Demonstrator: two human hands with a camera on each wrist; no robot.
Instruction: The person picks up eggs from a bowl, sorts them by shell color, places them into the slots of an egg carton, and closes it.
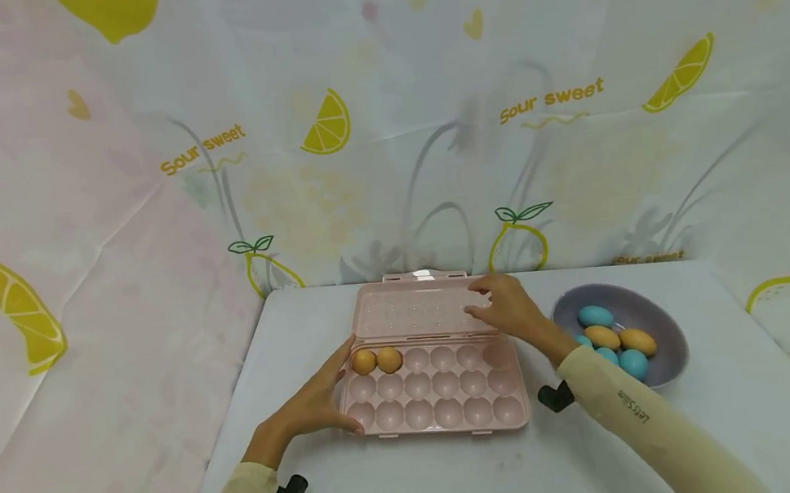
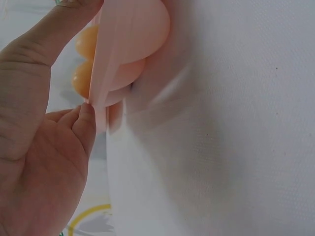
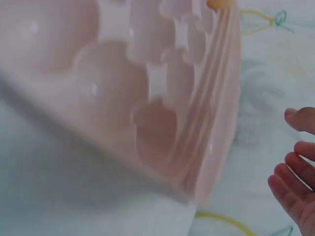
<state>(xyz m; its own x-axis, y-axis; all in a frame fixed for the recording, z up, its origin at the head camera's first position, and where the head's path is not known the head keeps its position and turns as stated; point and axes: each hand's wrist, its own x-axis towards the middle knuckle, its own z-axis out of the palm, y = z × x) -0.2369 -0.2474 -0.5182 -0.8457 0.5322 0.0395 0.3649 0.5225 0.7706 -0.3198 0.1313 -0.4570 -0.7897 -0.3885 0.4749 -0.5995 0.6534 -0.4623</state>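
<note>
A pink plastic egg tray lies with its hinged lid folded back. Two orange-brown eggs sit in the back row's left cups; the other cups hold nothing. My left hand holds the tray's left side, thumb at the front corner and fingers further back; the left wrist view shows fingertips against the rim. My right hand is above the right part of the lid, fingers spread from the thumb and nothing between them. In the right wrist view, its fingers are apart from the tray.
To the right stands a grey-purple bowl with several blue eggs and orange eggs; the right forearm partly covers it. A lemon-print cloth hangs behind the white table. Black wrist-worn pieces show beside the arms.
</note>
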